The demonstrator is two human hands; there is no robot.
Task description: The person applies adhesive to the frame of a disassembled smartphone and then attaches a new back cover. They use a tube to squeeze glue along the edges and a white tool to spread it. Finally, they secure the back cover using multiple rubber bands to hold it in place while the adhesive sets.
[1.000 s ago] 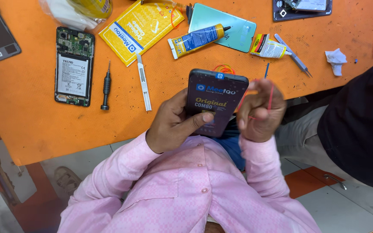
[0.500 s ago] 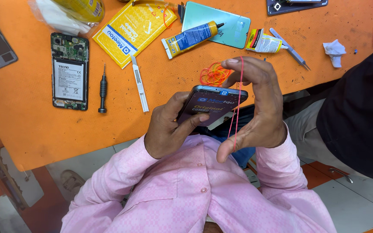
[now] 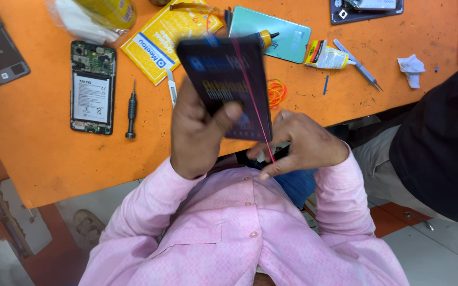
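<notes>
Though blurred by motion, a dark phone box point(image 3: 226, 85) is clasped upright at frame centre by the left hand point(image 3: 200, 130); a red rubber band point(image 3: 255, 111) is pinched taut by the right hand point(image 3: 300, 143).

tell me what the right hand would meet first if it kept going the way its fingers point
The right hand points its fingers left and slightly down, pinching a red rubber band stretched over the dark phone. Going on, it would probably meet the left hand holding that phone, though depth is unclear.
</notes>
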